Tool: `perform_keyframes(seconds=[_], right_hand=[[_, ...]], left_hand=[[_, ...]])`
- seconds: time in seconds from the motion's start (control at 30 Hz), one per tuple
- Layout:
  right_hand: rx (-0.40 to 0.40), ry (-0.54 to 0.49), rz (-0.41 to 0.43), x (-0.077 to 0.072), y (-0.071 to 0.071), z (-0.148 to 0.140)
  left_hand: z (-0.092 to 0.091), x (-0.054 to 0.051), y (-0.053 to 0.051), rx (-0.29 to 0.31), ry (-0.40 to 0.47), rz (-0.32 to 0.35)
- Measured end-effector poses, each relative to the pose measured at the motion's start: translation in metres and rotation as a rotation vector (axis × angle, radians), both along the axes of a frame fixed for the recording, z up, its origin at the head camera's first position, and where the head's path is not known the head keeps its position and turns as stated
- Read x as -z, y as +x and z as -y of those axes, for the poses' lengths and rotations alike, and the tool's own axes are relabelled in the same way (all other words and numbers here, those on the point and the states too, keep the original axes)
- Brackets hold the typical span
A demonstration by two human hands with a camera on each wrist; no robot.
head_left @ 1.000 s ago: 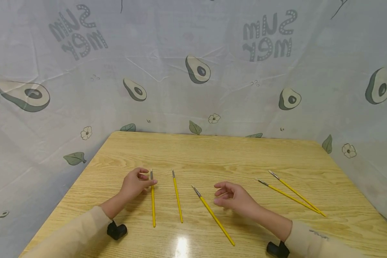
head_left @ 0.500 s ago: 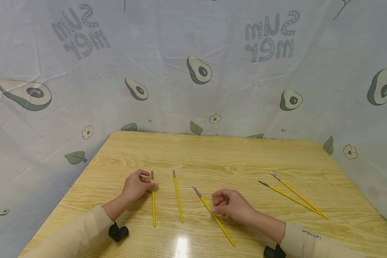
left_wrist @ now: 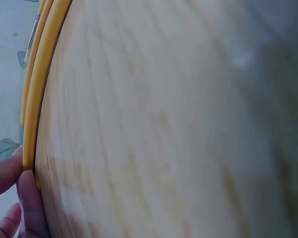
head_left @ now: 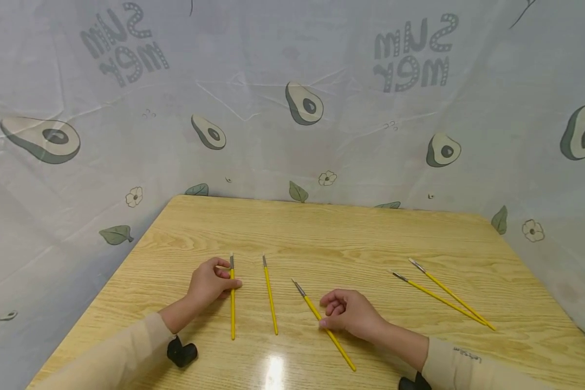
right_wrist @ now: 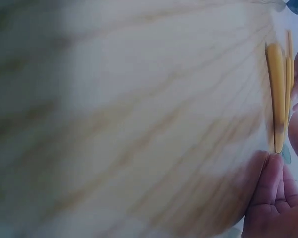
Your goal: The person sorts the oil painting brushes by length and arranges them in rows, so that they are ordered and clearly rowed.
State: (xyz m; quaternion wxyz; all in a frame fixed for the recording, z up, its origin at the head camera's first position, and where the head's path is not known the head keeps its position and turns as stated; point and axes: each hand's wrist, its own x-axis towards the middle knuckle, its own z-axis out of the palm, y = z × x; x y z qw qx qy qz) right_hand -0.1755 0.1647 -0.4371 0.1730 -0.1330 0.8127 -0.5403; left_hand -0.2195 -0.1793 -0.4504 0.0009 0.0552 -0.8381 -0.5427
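One avocado-print cloth [head_left: 253, 59] hangs beyond the wooden table [head_left: 292, 233], where my left hand [head_left: 207, 284] pinches the leftmost yellow brush [head_left: 233, 317]. My right hand [head_left: 353, 314], fingers curled, lays its thumb on the slanting brush [head_left: 333, 338] at centre; whether it grips, I cannot tell. Another brush [head_left: 270, 295] lies between, two crossed brushes [head_left: 441, 299] at right.
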Motion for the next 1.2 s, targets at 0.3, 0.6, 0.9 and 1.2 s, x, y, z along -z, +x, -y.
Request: perform_keyframes(seconds=[0.3, 0.6, 0.9, 1.2], right_hand=[[0.031, 0.034, -0.024, -0.0009, 0.0021, 0.0015], [0.035, 0.092, -0.069, 0.0001, 0.001, 0.0035], [0.021, 0.12, -0.12, 0.001, -0.0001, 0.0034], [0.029, 0.132, -0.112, -0.0034, -0.0016, 0.0053]], left_hand=[[-0.0025, 0.0006, -0.0034, -0.002, -0.022, -0.014], [-0.0023, 0.0003, -0.0006, 0.002, -0.047, -0.038], [-0.0022, 0.0006, 0.0002, -0.026, -0.002, -0.026], [-0.0001, -0.0004, 0.0013, -0.047, 0.04, 0.012]])
